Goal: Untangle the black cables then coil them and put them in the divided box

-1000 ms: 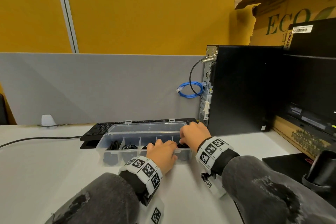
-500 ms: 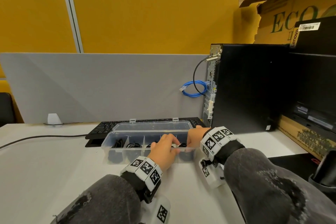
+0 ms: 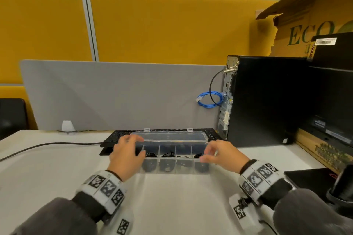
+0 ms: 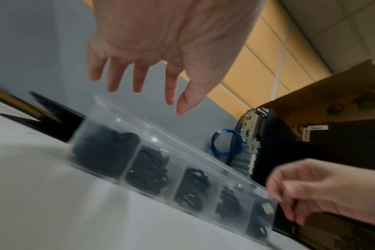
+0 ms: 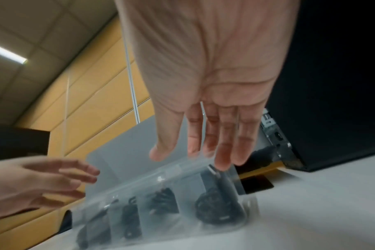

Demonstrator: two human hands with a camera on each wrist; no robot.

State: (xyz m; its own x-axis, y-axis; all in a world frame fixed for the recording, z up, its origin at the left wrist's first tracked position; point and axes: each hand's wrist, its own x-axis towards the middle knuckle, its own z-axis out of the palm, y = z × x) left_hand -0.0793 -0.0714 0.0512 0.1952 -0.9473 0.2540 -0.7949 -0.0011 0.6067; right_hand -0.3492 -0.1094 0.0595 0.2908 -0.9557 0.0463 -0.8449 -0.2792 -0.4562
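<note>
The clear divided box (image 3: 172, 170) stands on the white table, its lid (image 3: 170, 136) tipped back behind it. Coiled black cables (image 3: 166, 165) fill its compartments, also visible through the wall as cables (image 4: 148, 170) and cables (image 5: 216, 208). My left hand (image 3: 128, 154) is at the box's left end; the left wrist view shows this hand (image 4: 152, 96) with straight, spread fingers just above the rim, holding nothing. My right hand (image 3: 215, 153) is at the right end, and its curled fingers (image 4: 289, 203) grip the rim there.
A black keyboard (image 3: 118, 135) lies right behind the box under the lid. A black PC tower (image 3: 263, 101) with a blue cable loop (image 3: 209, 99) stands at the right. A black cord (image 3: 47, 145) crosses the table at the left. Cardboard boxes (image 3: 315, 30) and dark gear crowd the right side.
Both hands were together over the box's right compartments. They have moved apart, the left to the box's left end and the right to its right end.
</note>
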